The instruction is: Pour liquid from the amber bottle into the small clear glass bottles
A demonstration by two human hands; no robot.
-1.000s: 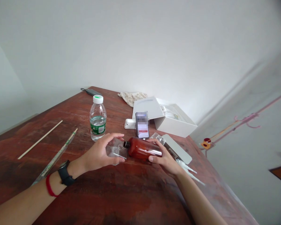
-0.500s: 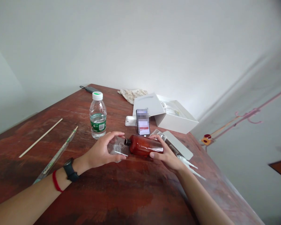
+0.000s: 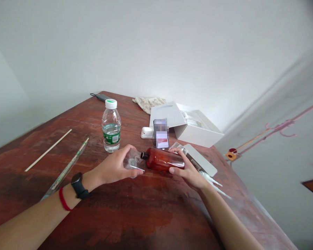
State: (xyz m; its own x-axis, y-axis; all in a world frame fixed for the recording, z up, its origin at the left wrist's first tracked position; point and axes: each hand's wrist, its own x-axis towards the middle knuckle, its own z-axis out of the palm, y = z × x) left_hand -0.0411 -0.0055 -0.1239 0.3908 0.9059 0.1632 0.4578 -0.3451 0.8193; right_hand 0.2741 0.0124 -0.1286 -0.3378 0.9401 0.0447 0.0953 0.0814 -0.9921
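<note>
Wrapped around the base end of a brown bottle (image 3: 163, 159) is my right hand (image 3: 187, 170). The bottle is tipped on its side, with its uncapped black-looking neck pointing left. My left hand (image 3: 120, 165) grips a clear plastic container (image 3: 133, 162) between thumb and fingers. The container's top faces the bottle's mouth, and the two are close together; whether they touch I cannot tell. Just behind my left hand stands a water bottle (image 3: 111, 128) with a white cap and green label, partly full.
A smartphone (image 3: 161, 135) leans behind the brown bottle, beside a small white case (image 3: 147, 132). Further back are an open white box (image 3: 198, 133) and a cloth (image 3: 148, 104). White pointed nozzles (image 3: 216, 184) lie right. One bare chopstick (image 3: 48, 151) and wrapped chopsticks (image 3: 67, 166) lie left.
Both hands keep their holds on the bottle and the container. The whole view has shifted slightly, and the pose of the two is nearly the same.
</note>
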